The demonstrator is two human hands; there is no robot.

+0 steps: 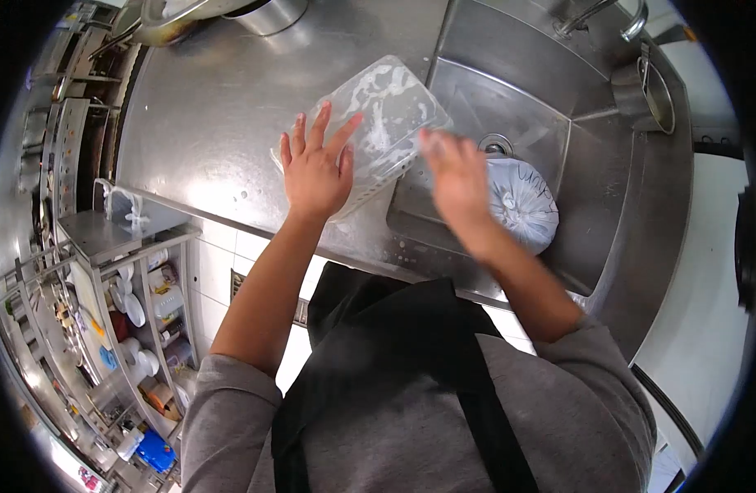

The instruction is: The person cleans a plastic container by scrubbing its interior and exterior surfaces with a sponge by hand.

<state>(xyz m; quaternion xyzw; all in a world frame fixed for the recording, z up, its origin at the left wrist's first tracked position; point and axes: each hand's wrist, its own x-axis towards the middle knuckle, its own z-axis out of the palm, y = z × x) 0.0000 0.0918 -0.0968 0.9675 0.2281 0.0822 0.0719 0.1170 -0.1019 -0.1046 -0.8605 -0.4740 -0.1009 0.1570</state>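
A clear plastic container [383,97], streaked with white suds, lies tilted across the counter's edge beside the sink. My left hand [319,168] rests on its near left part, fingers spread, with nothing held. At the container's right end is my right hand [457,177], blurred by movement, its fingers drawn together. Something pale and small may be at those fingertips, but I cannot make it out. Below and right of that hand, a knotted white plastic bag [521,205] with dark handwriting sits in the sink [591,177] near the drain [497,145].
The steel counter [205,123] runs left of the sink, with metal pots [267,15] at its far edge. A steel pot [645,94] hangs or stands at the sink's back right corner, near the tap [587,16]. Shelves with kitchenware [140,304] stand at left.
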